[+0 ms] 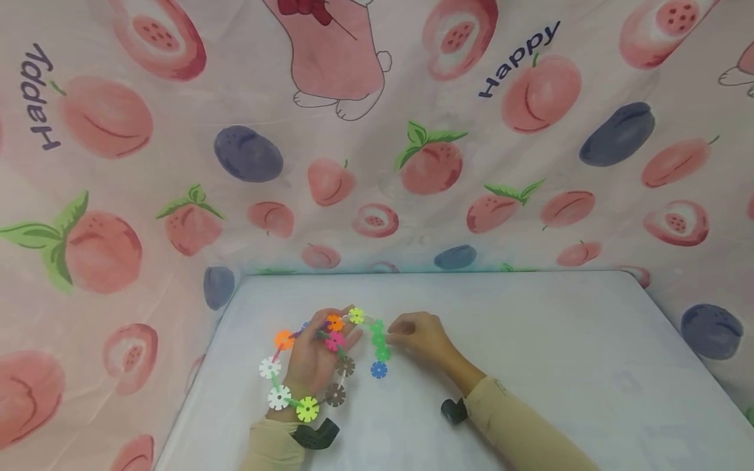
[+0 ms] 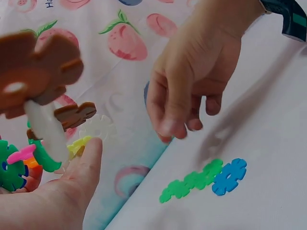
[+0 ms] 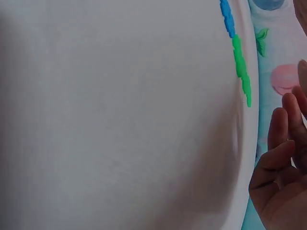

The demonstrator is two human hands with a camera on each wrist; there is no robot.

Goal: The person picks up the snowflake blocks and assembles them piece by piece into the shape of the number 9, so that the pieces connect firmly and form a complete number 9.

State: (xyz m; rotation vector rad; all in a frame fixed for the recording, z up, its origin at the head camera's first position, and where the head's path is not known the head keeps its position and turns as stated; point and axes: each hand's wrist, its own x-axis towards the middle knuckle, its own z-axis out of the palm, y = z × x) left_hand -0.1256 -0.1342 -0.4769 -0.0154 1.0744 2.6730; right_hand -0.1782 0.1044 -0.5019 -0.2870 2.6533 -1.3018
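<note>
A looped chain of colourful plastic snowflake discs hangs about my left hand, which holds part of it between thumb and fingers. Brown discs of this chain loom close in the left wrist view. A short strip of green snowflake discs ends in a blue disc. It appears to lie on the white table. My right hand is just right of the green discs in the head view. Its fingers are loosely bent, with nothing visible between them. Whether they touch the strip, I cannot tell.
The white table reaches back to a hanging cloth printed with fruit. Its far edge lies beyond both hands. A dark camera band is on the left wrist, another by the right.
</note>
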